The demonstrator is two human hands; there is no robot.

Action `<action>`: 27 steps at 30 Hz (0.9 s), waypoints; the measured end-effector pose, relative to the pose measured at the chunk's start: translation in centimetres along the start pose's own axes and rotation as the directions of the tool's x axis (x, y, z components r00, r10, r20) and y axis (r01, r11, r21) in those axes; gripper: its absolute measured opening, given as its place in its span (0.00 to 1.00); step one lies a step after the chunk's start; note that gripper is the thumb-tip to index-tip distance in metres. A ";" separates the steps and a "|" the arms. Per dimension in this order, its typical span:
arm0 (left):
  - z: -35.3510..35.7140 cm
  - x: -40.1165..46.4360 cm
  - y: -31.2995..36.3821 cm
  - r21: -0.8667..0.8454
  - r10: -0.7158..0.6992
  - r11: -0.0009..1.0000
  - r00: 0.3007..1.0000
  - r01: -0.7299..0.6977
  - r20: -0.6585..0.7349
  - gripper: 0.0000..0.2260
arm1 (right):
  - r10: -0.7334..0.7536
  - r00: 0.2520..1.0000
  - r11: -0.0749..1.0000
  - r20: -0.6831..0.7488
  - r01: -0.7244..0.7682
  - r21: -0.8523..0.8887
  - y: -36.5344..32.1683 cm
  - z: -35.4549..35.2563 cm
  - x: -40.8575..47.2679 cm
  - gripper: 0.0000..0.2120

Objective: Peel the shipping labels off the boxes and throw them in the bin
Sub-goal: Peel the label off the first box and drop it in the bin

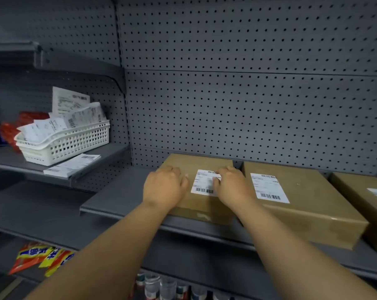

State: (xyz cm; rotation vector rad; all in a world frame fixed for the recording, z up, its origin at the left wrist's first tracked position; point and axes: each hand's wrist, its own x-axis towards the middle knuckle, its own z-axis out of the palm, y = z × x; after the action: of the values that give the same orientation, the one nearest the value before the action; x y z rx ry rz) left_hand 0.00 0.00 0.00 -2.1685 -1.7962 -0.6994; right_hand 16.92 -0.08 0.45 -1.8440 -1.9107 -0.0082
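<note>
Both forearms reach from the near edge up to the left box (pixel 196 182) of 3 on the grey shelf (pixel 118 200). Left hand (pixel 164 187) lies flat and released on the cardboard, steadying it. Right hand (pixel 231 186) pinches the label's (pixel 203 184) far right corner, slightly lifted. Thin paper on adhesive will likely tear easily, so a slow pull from that corner suits. White basket (pixel 75 144) at far left holds loose labels.
</note>
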 end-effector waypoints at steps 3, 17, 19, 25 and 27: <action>1.1 1.4 -0.2 -0.013 0.026 1.000 1.000 -0.026 0.003 0.17 | 0.000 1.000 1.000 0.013 0.001 -0.015 1.0 0.2 1.5 0.16; 4.4 6.2 -3.4 -0.048 0.176 0.984 0.972 -0.170 0.155 0.19 | 0.246 0.965 0.969 0.090 -0.243 -0.048 2.9 2.8 6.8 0.11; 4.9 6.7 -4.2 -0.085 0.213 0.976 0.958 -0.200 0.192 0.19 | 0.279 0.953 0.960 0.115 -0.273 -0.065 2.7 3.2 7.4 0.11; 6.1 7.2 -5.4 -0.262 0.278 0.941 0.930 -0.214 0.239 0.19 | 0.360 0.929 0.927 0.089 -0.346 -0.147 2.1 3.9 8.3 0.15; 6.2 7.2 -5.5 -0.289 0.297 0.931 0.925 -0.225 0.236 0.19 | 0.401 0.913 0.908 0.080 -0.384 -0.169 1.5 4.0 8.5 0.15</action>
State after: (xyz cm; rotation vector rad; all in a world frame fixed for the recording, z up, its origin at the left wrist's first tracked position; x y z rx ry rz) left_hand -3.09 10.24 -2.35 -2.7373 -1.5535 -0.6195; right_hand 17.25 9.37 -0.66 -2.3504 -1.6092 0.0897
